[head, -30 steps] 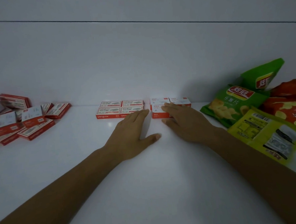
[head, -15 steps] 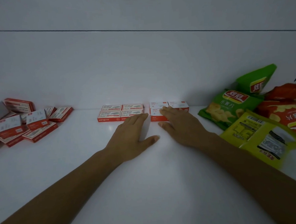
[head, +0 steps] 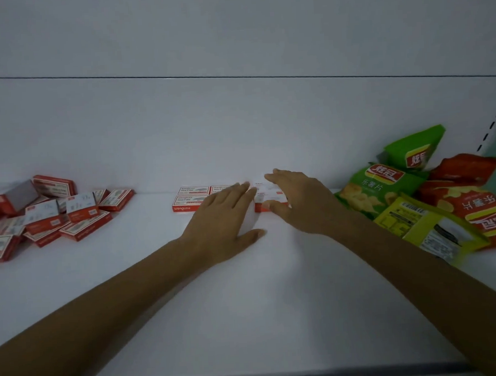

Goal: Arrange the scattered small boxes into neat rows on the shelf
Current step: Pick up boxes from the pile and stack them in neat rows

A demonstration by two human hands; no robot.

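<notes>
My left hand (head: 224,218): flat, fingers extended, palm down on shelf (head: 247,303), fingertips over right end of row (head: 197,197) at back wall. My right hand (head: 298,202): spread, released, resting over adjacent boxes (head: 266,199), gripping nothing. Loose pile (head: 50,215): far left, unsorted. Snack bags (head: 414,196): right side.

Red-and-white small boxes (head: 81,209), white shelf (head: 247,303), green, red, seemingly yellow snack bags (head: 384,189).
</notes>
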